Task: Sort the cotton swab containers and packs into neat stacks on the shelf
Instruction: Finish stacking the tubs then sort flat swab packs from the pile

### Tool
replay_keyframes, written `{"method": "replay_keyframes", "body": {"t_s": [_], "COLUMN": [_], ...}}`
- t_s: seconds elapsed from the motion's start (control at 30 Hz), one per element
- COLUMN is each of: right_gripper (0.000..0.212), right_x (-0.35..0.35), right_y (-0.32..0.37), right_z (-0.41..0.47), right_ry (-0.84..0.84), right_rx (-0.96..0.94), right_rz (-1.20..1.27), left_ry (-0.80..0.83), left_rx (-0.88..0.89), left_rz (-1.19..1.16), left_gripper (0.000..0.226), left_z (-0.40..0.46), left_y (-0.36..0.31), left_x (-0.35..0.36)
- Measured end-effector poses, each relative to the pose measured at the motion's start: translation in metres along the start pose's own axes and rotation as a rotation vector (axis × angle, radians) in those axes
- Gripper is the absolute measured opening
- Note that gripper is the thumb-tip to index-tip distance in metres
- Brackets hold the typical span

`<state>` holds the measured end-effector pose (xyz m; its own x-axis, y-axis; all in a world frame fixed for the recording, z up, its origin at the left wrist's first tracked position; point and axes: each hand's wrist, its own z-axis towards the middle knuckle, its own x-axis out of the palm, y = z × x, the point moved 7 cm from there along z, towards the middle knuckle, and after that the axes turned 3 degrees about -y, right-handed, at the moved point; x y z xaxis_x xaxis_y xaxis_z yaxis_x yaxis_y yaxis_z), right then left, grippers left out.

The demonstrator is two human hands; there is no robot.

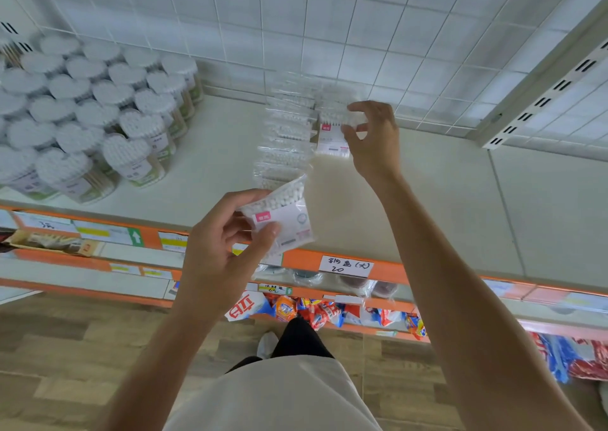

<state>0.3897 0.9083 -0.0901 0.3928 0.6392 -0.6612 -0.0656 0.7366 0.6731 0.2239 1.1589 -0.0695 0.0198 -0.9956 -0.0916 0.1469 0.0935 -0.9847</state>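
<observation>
Left hand (227, 233): raised in front of the shelf edge, fingers and thumb closed on a pack (283, 222) of cotton swabs; pink label faces the camera.
Right hand (371, 138): over the shelf (427, 200), fingertips pinched on a second pack (332, 134) that stands at the head of a short row near the back.
Row of packs (286, 138): clear bags standing one behind another from mid-shelf to the rear grid, just left of the right hand's pack; their number is hard to tell because of blur.
Containers (98, 115): round tubs with white lids, stacked in close ranks at the shelf's left end, well apart from the packs.
Back wall (329, 29): white wire grid.
Shelf edge (345, 264): orange strip with a handwritten price tag.
Lower shelves: coloured bags (316, 312), partly hidden.
</observation>
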Motion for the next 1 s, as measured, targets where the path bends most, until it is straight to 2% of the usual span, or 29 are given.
{"method": "replay_keyframes", "body": {"t_s": [0.2, 0.3, 0.37, 0.47, 0.57, 0.8, 0.9, 1.0], "right_gripper": [0.044, 0.033, 0.026, 0.033, 0.037, 0.023, 0.019, 0.018], "right_x": [-0.023, -0.053, -0.07, -0.077, -0.077, -0.085, -0.086, -0.086], "right_y": [0.014, 0.052, 0.085, 0.116, 0.116, 0.116, 0.112, 0.094], "right_z": [-0.016, -0.052, -0.088, -0.124, -0.129, -0.121, -0.104, -0.078], "right_ry": [-0.101, -0.13, -0.049, 0.122, 0.148, 0.105, 0.077, 0.005], "right_rx": [0.031, -0.042, -0.128, -0.201, -0.205, -0.156, -0.098, -0.045], "right_rz": [-0.096, 0.043, 0.138, 0.171, 0.106, 0.13, 0.18, 0.136], "left_ry": [0.024, 0.052, 0.091, 0.172, 0.219, 0.253, 0.294, 0.231], "left_rx": [0.012, 0.047, 0.082, 0.182, 0.291, 0.367, 0.399, 0.443], "left_rz": [0.003, 0.064, 0.122, 0.205, 0.264, 0.249, 0.273, 0.407], "left_gripper": [0.032, 0.032, 0.032, 0.032, 0.031, 0.034, 0.048, 0.056], "left_z": [0.007, 0.012, 0.021, 0.037, 0.047, 0.055, 0.076, 0.111], "left_y": [-0.004, -0.016, -0.025, -0.034, -0.038, -0.041, -0.045, -0.049], "left_x": [-0.006, -0.013, -0.015, -0.005, 0.007, 0.018, 0.016, -0.002]}}
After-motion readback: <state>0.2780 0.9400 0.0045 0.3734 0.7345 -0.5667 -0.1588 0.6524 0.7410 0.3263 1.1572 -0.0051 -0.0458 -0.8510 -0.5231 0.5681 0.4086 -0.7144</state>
